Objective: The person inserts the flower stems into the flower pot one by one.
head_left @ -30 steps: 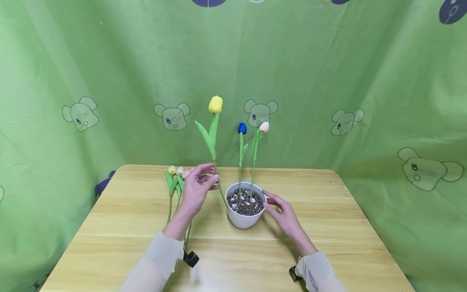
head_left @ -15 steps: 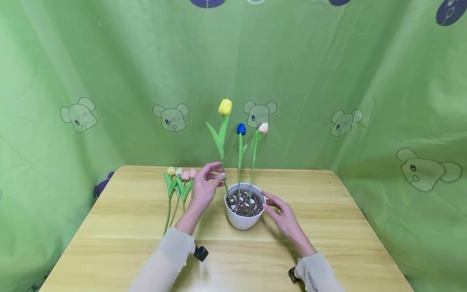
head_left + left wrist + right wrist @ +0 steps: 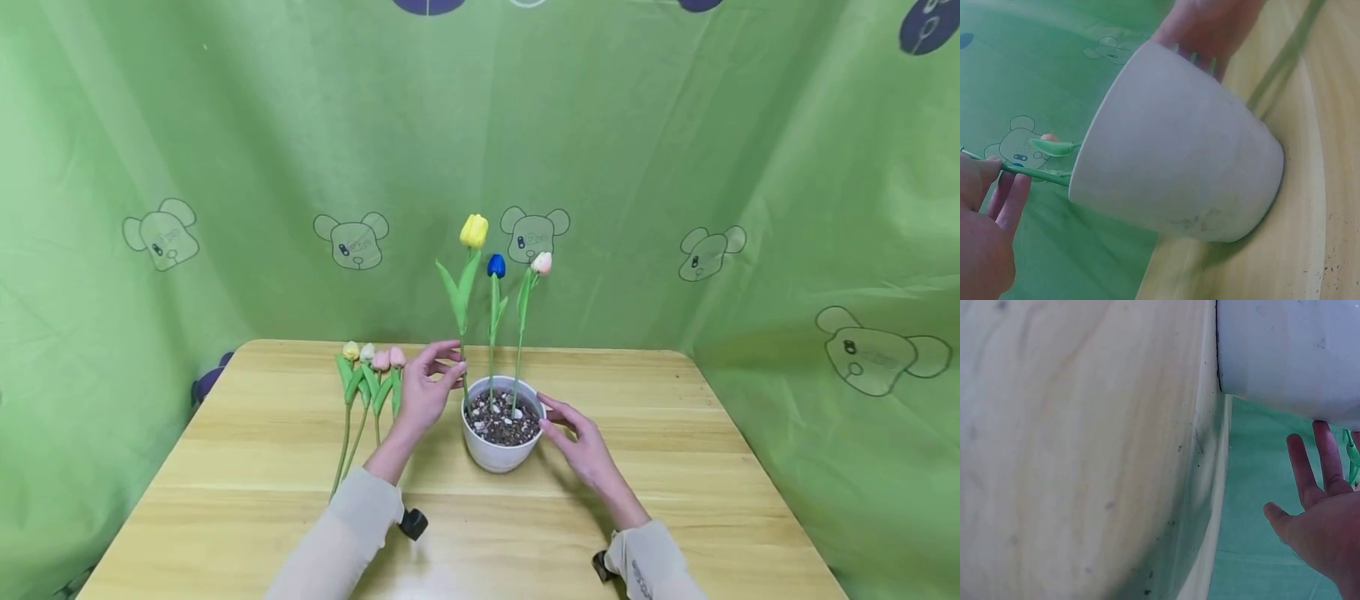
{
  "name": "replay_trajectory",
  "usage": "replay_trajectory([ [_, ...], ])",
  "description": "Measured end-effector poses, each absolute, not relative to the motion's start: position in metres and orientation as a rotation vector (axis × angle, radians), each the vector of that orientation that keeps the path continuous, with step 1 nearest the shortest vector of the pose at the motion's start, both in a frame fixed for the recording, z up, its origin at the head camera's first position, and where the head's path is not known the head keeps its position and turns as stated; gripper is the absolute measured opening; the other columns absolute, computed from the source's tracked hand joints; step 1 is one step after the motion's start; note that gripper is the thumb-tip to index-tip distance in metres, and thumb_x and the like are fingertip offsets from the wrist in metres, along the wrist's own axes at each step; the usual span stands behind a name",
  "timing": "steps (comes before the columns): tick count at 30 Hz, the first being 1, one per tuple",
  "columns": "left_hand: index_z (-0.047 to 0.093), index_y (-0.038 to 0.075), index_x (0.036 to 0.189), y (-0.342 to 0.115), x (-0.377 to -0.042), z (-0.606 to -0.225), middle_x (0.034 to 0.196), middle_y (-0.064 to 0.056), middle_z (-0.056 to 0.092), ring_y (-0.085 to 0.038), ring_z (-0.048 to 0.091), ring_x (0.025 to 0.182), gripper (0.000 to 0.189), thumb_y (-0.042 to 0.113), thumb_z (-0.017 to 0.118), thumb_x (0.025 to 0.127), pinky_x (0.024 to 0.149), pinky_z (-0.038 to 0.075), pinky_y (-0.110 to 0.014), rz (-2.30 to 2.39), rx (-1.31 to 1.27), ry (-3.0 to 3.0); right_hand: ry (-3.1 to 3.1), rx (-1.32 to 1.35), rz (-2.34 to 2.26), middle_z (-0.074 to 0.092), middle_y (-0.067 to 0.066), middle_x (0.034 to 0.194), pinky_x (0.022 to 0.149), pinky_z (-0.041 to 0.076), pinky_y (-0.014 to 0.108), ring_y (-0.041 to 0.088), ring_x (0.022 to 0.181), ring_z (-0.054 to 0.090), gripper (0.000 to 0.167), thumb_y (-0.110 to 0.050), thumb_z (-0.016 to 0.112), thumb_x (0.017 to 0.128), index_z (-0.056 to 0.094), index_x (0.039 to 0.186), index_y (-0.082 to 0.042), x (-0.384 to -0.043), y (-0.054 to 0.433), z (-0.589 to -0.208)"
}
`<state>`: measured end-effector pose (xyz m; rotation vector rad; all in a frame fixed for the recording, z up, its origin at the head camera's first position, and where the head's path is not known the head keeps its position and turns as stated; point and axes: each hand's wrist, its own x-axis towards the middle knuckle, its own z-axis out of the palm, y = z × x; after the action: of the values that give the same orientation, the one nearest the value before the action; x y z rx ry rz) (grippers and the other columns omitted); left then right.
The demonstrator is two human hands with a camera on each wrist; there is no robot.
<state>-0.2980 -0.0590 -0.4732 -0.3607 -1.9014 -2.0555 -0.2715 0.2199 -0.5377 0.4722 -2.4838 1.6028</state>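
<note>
My left hand (image 3: 426, 398) pinches the stem of a yellow tulip (image 3: 474, 232), which stands nearly upright with its lower end in the soil at the left side of a white pot (image 3: 498, 456). A blue tulip (image 3: 497, 267) and a pale pink tulip (image 3: 542, 264) stand in the same soil (image 3: 504, 429). With fingers spread and fairly straight, my right hand (image 3: 590, 452) touches the pot's right side at the rim. The left wrist view shows the green stem (image 3: 1038, 173) between thumb and fingers; the pot's wall hides the soil there.
Several more tulips (image 3: 381, 361), yellow, white and pink, lie on the wooden table (image 3: 637, 392) left of the pot; my left forearm partly covers their stems. A green curtain (image 3: 615, 150) with bear faces hangs behind and at both sides.
My left hand has moved right with the yellow tulip, then the flower has sunk lower. Its stem end has gone from the pot's left rim into the soil. My right hand stays at the pot.
</note>
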Motion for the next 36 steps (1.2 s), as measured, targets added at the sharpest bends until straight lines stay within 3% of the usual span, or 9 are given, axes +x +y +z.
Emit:
replay_trajectory([
  [15,0.065,-0.005,0.124,-0.055,-0.297,-0.484,0.113,-0.026,0.066,-0.026,0.068,0.087,0.031,-0.004,0.07,0.094,0.072,0.067,-0.03,-1.979,-0.368,-1.957,-2.482,0.471,1.604,0.074,0.018,0.115,0.115,0.044,0.06,0.004,0.105,0.065,0.047,-0.012,0.069,0.099,0.059,0.144,-0.007,-0.272,0.219,-0.537],
  [26,0.066,-0.003,0.123,-0.051,-0.29,-0.487,0.111,-0.021,0.069,-0.033,0.071,0.089,0.029,-0.001,0.07,0.095,0.07,0.066,-0.026,-1.777,-0.489,-2.056,-2.498,0.461,1.589,0.075,0.016,0.116,0.115,0.043,0.057,0.002,0.106,0.064,0.046,-0.013,0.068,0.099,0.059,0.144,-0.008,-0.27,0.221,-0.536],
  [36,0.069,-0.003,0.119,-0.056,-0.296,-0.495,0.107,-0.021,0.071,-0.038,0.071,0.089,0.028,-0.004,0.073,0.091,0.071,0.067,-0.034,-1.845,-0.424,-2.042,-2.493,0.479,1.604,0.074,0.018,0.118,0.117,0.041,0.061,0.008,0.108,0.065,0.046,-0.014,0.069,0.099,0.059,0.144,-0.007,-0.272,0.221,-0.535],
])
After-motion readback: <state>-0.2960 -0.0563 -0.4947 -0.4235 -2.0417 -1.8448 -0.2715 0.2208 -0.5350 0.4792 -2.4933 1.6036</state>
